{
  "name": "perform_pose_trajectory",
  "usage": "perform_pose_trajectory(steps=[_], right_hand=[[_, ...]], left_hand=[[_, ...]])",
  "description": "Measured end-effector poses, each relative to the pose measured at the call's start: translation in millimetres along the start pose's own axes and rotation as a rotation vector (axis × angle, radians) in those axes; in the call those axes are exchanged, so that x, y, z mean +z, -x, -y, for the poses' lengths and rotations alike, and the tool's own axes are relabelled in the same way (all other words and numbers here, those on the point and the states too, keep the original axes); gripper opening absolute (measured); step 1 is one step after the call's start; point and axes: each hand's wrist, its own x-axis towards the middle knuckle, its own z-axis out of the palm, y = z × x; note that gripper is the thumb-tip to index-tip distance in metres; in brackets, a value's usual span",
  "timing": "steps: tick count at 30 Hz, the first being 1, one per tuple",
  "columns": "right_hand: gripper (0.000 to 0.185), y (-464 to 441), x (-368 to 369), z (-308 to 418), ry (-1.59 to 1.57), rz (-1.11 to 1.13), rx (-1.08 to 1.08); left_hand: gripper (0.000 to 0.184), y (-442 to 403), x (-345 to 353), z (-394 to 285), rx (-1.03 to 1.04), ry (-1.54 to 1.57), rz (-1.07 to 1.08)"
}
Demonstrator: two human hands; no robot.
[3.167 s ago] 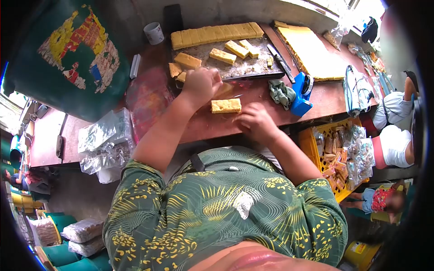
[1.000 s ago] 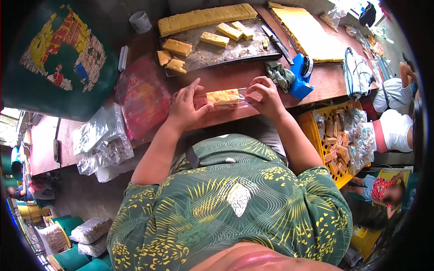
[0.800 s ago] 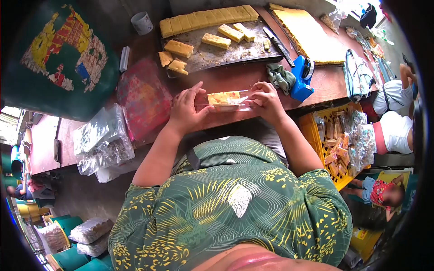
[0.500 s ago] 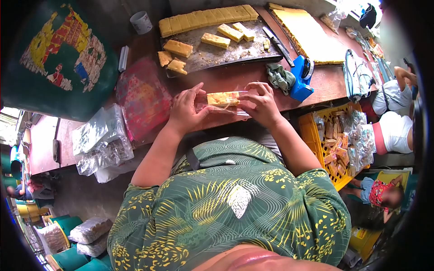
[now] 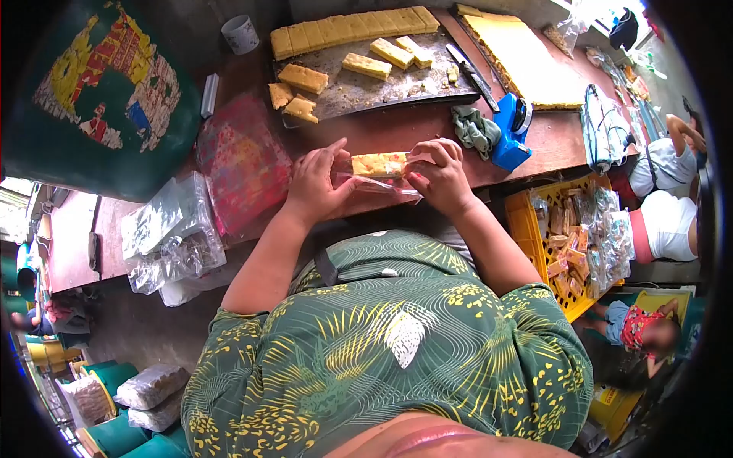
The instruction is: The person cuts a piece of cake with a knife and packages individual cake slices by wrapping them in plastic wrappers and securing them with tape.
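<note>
**Bar (image 5: 379,164) partly covered, film (image 5: 385,185) loose in front**

Over the front of the desk (image 5: 553,141), the bar lies between the hands, its near-side film unfastened. The left hand (image 5: 440,177) pinches the film at one end; the right hand (image 5: 317,183) grips it at the other. Bare loose bars (image 5: 366,66) and a scored row (image 5: 355,32) remain on the tray (image 5: 343,98); packets, seemingly finished, fill part of the yellow crate (image 5: 527,237).

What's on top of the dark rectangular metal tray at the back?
On the metal tray: a long yellow cake block cut into slices along the far edge, plus loose rectangular yellow cake bars and crumbs. The tray surface under the block is covered.
</note>
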Motion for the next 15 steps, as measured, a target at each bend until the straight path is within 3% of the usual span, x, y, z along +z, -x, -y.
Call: perform_pose_trajectory(steps=[6, 9, 11, 15], right_hand=[[0.024, -7.0, -29.3, -4.9, -0.105, -0.214, 0.08], [0.019, -17.1, -53.1, -24.2, 0.027, -0.337, 0.134], [0.02, -18.5, -64.1, -37.1, 0.072, -0.295, 0.186], [0.017, -3.8, -59.8, -56.1, 0.225, 0.005, 0.256]], left_hand=[[0.075, 0.5, 0.2, 0.4, 0.007, 0.008, -0.015], [0.072, 0.1, -0.6, -3.9, 0.01, 0.004, -0.031], [0.066, -0.5, -0.7, -4.9, 0.014, 0.033, -0.036], [0.046, -1.6, 3.3, 0.2, 0.073, 0.099, -0.123]])
